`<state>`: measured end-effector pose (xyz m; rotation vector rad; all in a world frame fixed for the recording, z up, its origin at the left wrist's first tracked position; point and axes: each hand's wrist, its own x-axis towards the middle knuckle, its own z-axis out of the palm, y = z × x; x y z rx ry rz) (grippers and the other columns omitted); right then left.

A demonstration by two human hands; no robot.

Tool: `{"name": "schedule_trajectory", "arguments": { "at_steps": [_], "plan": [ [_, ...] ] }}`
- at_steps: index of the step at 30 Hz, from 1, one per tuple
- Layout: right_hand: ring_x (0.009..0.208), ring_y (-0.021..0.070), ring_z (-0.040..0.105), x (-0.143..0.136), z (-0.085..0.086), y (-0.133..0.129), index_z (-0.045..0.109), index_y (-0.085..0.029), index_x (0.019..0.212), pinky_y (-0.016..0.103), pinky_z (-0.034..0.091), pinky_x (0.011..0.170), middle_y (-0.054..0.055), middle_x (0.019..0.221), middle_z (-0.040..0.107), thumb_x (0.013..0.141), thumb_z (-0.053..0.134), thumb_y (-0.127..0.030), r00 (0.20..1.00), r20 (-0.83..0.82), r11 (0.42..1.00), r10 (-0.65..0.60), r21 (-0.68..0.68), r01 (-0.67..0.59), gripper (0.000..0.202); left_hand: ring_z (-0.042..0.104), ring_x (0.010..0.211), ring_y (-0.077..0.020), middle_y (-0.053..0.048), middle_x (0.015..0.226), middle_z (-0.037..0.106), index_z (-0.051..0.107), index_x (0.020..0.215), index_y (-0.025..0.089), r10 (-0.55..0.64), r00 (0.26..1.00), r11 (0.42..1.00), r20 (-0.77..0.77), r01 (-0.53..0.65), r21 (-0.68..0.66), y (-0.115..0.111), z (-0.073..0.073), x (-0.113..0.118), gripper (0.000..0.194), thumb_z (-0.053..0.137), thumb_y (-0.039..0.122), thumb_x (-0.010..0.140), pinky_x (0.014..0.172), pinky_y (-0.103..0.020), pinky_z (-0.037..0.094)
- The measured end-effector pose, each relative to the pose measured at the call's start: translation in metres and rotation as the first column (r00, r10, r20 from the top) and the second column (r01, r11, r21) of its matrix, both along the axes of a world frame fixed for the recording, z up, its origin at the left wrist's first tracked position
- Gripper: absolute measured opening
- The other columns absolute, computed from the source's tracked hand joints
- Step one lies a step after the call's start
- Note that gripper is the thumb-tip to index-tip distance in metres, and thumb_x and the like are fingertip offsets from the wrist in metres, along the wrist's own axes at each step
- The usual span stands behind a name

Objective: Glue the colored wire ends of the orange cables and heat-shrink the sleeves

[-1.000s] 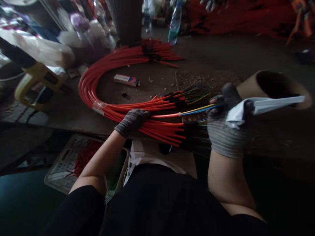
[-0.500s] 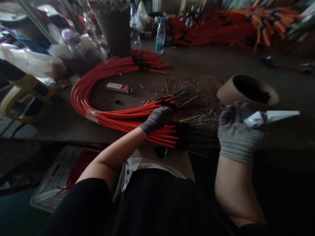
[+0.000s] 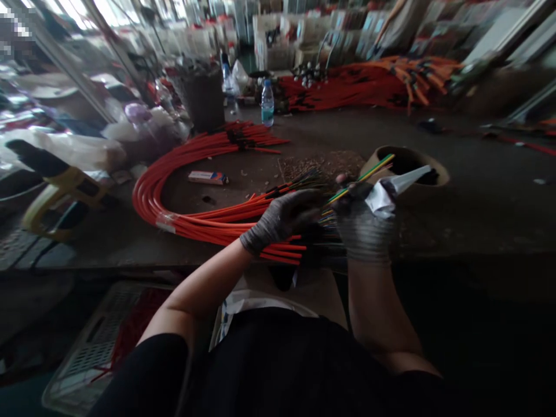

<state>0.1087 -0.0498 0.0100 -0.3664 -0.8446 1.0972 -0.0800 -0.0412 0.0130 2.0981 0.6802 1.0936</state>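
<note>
A bundle of orange cables [image 3: 217, 231] curves in a U across the bench, taped together at the bend. Dark sleeves and thin coloured wires show at its stripped ends. My left hand [image 3: 289, 215], in a grey knit glove, is closed over the near cable ends, its fingertips at the base of a few wires. Yellow, green and reddish wires [image 3: 369, 172] run up to the right from there, across my gloved right hand [image 3: 365, 229]. That hand is closed on them and also carries a white tapering tool [image 3: 408, 179], wrapped in white at its base; its exact kind is unclear.
A brown cardboard ring [image 3: 441, 174] stands behind my right hand. Small scraps [image 3: 304, 165] litter the bench beside a small box [image 3: 207, 177]. A water bottle [image 3: 267, 104], bucket [image 3: 202, 98] and more orange cables [image 3: 347, 87] stand behind; a yellow-black tool [image 3: 61, 197] lies left.
My right hand has moved left from beside the cardboard ring to the wires and now grips several. My left hand has shifted slightly right along the cable ends. The view has tilted up.
</note>
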Motion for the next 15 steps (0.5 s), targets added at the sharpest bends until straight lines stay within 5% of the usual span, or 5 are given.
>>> {"name": "schedule_trajectory", "arguments": {
  "at_steps": [6,9,15],
  "plan": [
    [0.082,0.019,0.07,-0.003,0.017,-0.019,0.07,-0.027,0.059,0.025,0.054,0.055,0.002,0.06,0.064,0.077,0.075,-0.058,0.998,0.05,0.998,-0.045,0.051,0.042,0.036,0.062,0.074,-0.0133,-0.002,0.08,0.072,0.075,0.089,0.01,-0.129,0.96,0.989,-0.25,0.142,0.034,0.0,0.054,0.015,0.02,0.065,0.026,0.082,0.073,-0.024,0.05],
    [0.08,0.0177,0.069,-0.008,0.013,-0.016,0.069,-0.027,0.061,0.032,0.062,0.074,0.0,0.067,0.066,0.08,0.072,-0.058,0.999,0.031,0.999,-0.032,0.037,0.031,0.036,0.052,0.072,-0.0119,0.0,0.079,0.065,0.067,0.087,0.013,-0.132,0.938,0.985,-0.32,0.161,0.068,0.009,0.058,0.022,0.013,0.062,0.016,0.075,0.073,-0.026,0.046],
    [0.087,0.0115,0.071,-0.019,0.0,-0.023,0.077,-0.025,0.084,0.023,0.062,0.081,-0.003,0.095,0.077,0.067,0.083,-0.051,0.984,-0.128,0.976,-0.123,-0.195,0.096,0.031,0.041,0.068,-0.0097,0.004,0.072,0.049,0.047,0.079,0.02,-0.123,0.989,0.986,-0.08,0.112,-0.124,0.039,0.048,0.025,0.019,0.066,0.02,0.078,0.064,-0.023,0.043]
  ]
}}
